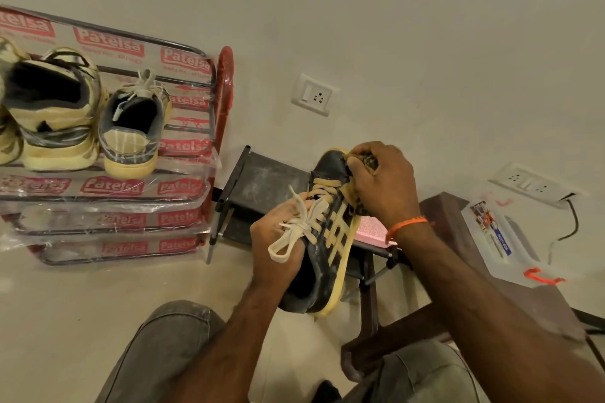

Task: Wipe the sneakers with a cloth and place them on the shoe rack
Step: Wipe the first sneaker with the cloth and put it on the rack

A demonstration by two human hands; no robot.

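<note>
A black sneaker (324, 258) with cream stripes, cream sole and pale laces is held in the air in front of me, toe pointing away. My left hand (278, 239) grips its left side near the tied laces. My right hand (381, 180) holds a bunched brownish cloth (361, 159) and presses it against the toe and right edge of the sneaker. The shoe rack (137, 193), wrapped in clear plastic with red "Patelsa" labels, stands at the left. On its top shelf sit a cream and grey sneaker (134, 127) and two more cream shoes (49, 111).
A small dark metal stand (262, 183) is behind the held sneaker, with a pink item (373, 232) on it. At the right a brown wooden stool (458, 239) carries a clear plastic box (504, 239). Two wall sockets (314, 95) and a cable are on the wall. My knees are below.
</note>
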